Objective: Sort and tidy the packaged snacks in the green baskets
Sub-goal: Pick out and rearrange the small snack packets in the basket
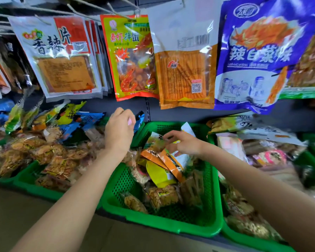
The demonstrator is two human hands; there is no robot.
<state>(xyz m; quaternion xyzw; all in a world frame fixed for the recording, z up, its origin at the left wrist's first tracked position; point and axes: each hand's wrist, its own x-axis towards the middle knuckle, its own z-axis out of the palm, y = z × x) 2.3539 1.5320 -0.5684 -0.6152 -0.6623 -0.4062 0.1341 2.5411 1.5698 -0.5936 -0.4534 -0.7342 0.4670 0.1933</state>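
Your left hand (119, 130) is raised over the shelf's back edge between two green baskets, grip closed on a small blue packet (140, 118); your right hand (182, 144) pinches a snack packet (155, 142) in the middle basket (160, 221)

Grey shelf (44, 211) carries green baskets side by side: left (35, 188), middle (171, 226), right (247, 239).
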